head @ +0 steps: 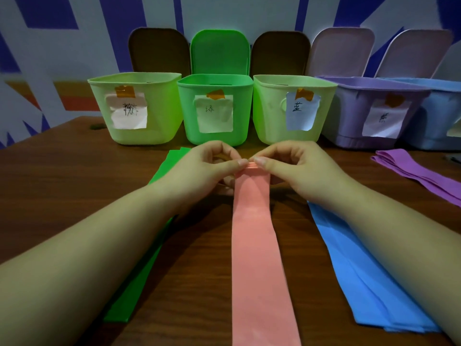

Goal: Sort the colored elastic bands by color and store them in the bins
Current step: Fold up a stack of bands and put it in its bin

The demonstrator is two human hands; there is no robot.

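Head view: we pinch the far end of the long flat pink elastic band with our left hand and right hand, thumbs and fingertips clamped on its small rolled edge. It lies lengthwise on the brown wooden table, between the green band and the blue bands. Purple bands lie at right, before the row of open labelled plastic bins.

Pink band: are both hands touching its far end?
Touching. The head view shows the left hand and right hand each pinching the rolled far end of the pink band with thumb and fingers.
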